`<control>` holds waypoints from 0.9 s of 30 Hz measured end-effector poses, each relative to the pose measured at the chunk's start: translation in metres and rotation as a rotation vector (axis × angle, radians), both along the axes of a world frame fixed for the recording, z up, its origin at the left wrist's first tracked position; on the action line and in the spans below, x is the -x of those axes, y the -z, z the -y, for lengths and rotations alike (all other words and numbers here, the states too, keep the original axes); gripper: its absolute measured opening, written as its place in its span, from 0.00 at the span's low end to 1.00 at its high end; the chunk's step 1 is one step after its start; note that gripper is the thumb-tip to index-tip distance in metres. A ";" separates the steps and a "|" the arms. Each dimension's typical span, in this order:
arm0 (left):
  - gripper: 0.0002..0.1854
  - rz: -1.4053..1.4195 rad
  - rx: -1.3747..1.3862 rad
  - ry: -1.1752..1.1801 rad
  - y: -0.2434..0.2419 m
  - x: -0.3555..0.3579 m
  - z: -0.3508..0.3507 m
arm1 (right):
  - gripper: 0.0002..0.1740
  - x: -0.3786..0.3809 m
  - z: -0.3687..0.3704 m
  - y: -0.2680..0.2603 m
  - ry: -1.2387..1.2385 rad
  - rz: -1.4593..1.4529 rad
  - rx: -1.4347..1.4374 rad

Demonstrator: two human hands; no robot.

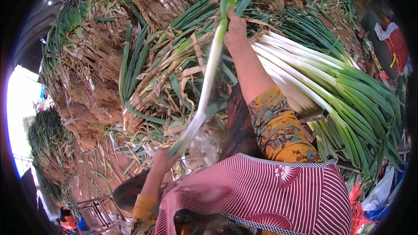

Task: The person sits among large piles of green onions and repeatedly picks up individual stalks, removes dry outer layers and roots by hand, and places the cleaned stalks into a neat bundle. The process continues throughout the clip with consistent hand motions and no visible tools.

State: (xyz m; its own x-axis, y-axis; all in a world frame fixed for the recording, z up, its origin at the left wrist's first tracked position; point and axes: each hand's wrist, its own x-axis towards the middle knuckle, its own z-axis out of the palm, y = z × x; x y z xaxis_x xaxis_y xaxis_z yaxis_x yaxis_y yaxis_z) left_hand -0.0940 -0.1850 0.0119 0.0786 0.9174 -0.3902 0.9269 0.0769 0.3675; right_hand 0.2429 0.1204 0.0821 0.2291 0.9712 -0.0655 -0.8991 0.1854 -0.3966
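Note:
My right hand [235, 29] grips a long Welsh onion [212, 60] where its white shank turns green, and its leaves fan out past my fist at the top. The shank slants down towards my left hand [163, 161]. My left hand is closed on a thin, pale strip of outer leaf sheath [192, 130] with a greenish end. This strip lines up with the shank's lower end; motion blur hides whether they are still joined. Right of my forearm lies a thick stack of clean white-shanked Welsh onions [303, 68], their green leaves drooping to the right.
Unpeeled onions with brown roots [101, 62] are heaped at left and across the back. Loose onions with dry leaves [163, 75] lie before me. A metal rack edge [315, 117] shows under the clean stack. Red twine [356, 209] lies lower right. Another person [387, 45] is at far right.

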 end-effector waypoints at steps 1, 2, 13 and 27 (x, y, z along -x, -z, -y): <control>0.17 -0.093 -0.133 -0.035 0.005 0.037 0.010 | 0.14 -0.008 -0.003 -0.001 0.018 -0.013 0.017; 0.17 -0.202 -0.134 -0.263 -0.026 0.060 0.011 | 0.18 -0.024 -0.006 0.002 0.061 0.030 0.029; 0.39 -0.219 -0.013 -0.365 -0.023 0.291 0.041 | 0.12 0.051 0.004 -0.007 0.090 -0.283 0.062; 0.15 0.211 -0.884 -0.375 -0.024 -0.087 -0.160 | 0.57 0.165 0.043 -0.008 -0.229 0.662 0.463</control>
State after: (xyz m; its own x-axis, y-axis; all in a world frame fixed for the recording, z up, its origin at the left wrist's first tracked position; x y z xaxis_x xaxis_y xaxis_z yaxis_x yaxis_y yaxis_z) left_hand -0.0073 -0.0246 0.0357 -0.2877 0.8521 0.4372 0.8073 -0.0298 0.5894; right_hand 0.0781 0.0774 0.0904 0.1606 0.9066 -0.3902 -0.4497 -0.2846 -0.8466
